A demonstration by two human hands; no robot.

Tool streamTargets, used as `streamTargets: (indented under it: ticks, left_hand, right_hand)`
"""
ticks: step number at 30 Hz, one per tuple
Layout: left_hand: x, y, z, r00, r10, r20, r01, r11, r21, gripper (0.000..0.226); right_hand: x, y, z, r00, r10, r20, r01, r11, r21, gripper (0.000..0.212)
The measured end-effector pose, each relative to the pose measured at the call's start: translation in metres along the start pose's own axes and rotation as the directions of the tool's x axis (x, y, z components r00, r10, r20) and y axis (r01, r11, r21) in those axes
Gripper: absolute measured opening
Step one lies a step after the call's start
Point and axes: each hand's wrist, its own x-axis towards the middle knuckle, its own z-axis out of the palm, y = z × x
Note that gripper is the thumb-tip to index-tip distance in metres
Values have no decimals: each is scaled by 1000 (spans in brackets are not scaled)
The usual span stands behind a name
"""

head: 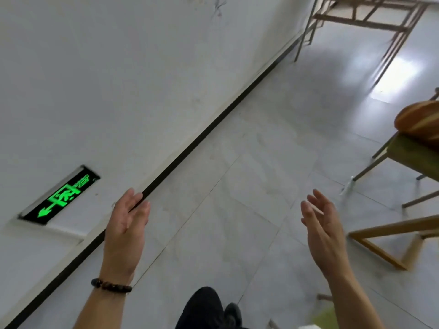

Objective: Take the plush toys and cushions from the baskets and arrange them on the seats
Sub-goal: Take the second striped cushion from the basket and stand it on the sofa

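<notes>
My left hand [127,225] is held out over the grey tiled floor, palm turned inward, fingers spread, holding nothing; a dark bead bracelet sits on its wrist. My right hand [324,227] faces it about a shoulder's width away, also spread and bare. At the right edge an orange-brown striped cushion [417,121] lies on the olive-green seat of a chair [413,154]. No basket is in view. The picture is tilted and motion-blurred.
A white wall with a black skirting strip [213,129] runs along the left, carrying a green lit exit sign [60,197]. A wooden frame [363,14] stands at the top right, another wooden frame [389,233] at the right. My dark trouser leg and shoe [209,309] show below.
</notes>
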Motion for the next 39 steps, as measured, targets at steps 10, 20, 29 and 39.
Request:
streamTargets:
  ticks: [10,20,29,39]
  left_hand:
    - [247,18,215,982,-78,173,77,997,11,48]
    - [441,143,492,842,46,538,-106,991,82,47]
    - [588,204,768,800,3,600,-145,971,189,61]
    - [754,318,991,872,67,485,-124,989,85,61]
  right_hand:
    - [272,-5,27,994,39,-98,-54,986,-156,65]
    - [514,-55,-44,911,62,-408,-126,983,-133,70]
    - [784,-10,-112,842,194,-504,-238,971,-25,71]
    - [1133,-92,-194,907,41,-419,-116,981,-155,60]
